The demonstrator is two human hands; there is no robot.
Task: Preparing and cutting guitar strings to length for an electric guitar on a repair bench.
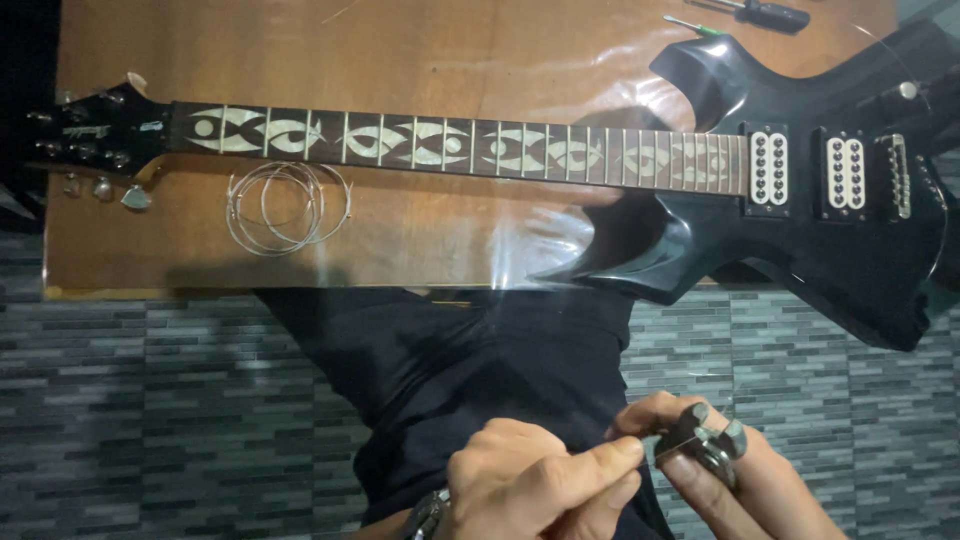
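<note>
A black electric guitar [830, 240] lies across a wooden table [420, 60], its neck [450, 145] with pale inlays running left to the headstock [95, 130]. Coiled guitar strings [285, 207] rest on the table below the neck. Low in the view, over my dark trousers, my right hand [740, 475] grips a metal cutter or plier tool [705, 440]. My left hand [535, 485] pinches a thin wire string that leads into the tool's jaws; the string curves up faintly toward the guitar body.
A screwdriver with a black handle [765, 14] and a green-tipped tool [697, 27] lie at the table's far edge. The floor [150, 400] is grey patterned tile. A pick-shaped piece [136, 197] lies near the headstock.
</note>
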